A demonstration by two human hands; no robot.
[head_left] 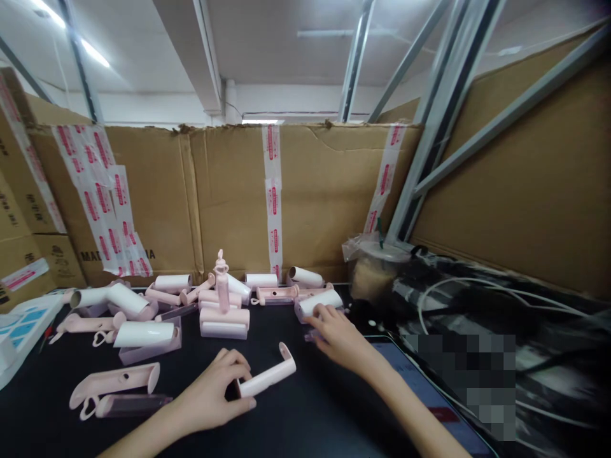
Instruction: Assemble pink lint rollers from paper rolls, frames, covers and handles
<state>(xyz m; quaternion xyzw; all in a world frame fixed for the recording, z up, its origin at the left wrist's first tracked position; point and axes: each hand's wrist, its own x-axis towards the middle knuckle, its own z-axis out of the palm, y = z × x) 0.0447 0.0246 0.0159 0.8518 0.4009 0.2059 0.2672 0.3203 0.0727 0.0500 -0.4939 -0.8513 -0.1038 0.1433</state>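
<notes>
My left hand [217, 391] is closed round one end of a pale pink lint roller [268, 378], which lies slanted above the black table, its curved end pointing up and right. My right hand [337, 334] reaches farther out, thumb and fingers bent about a translucent purple piece [310, 335], partly hidden by the fingers. Its fingertips are close to a white paper roll [322, 301] in a clear case; whether they touch it I cannot tell. Left of my left hand lie a pink roller handle [117, 380] and a translucent tube with a heart-shaped loop [133, 406].
Several white rolls [146, 334], pink handles and clear cases lie along the back. A small pink bottle [222, 289] stands upright among them. On the right are a phone or tablet [420, 388], a drink cup [375, 270] and white cables [422, 305]. A cardboard wall [229, 197] stands behind.
</notes>
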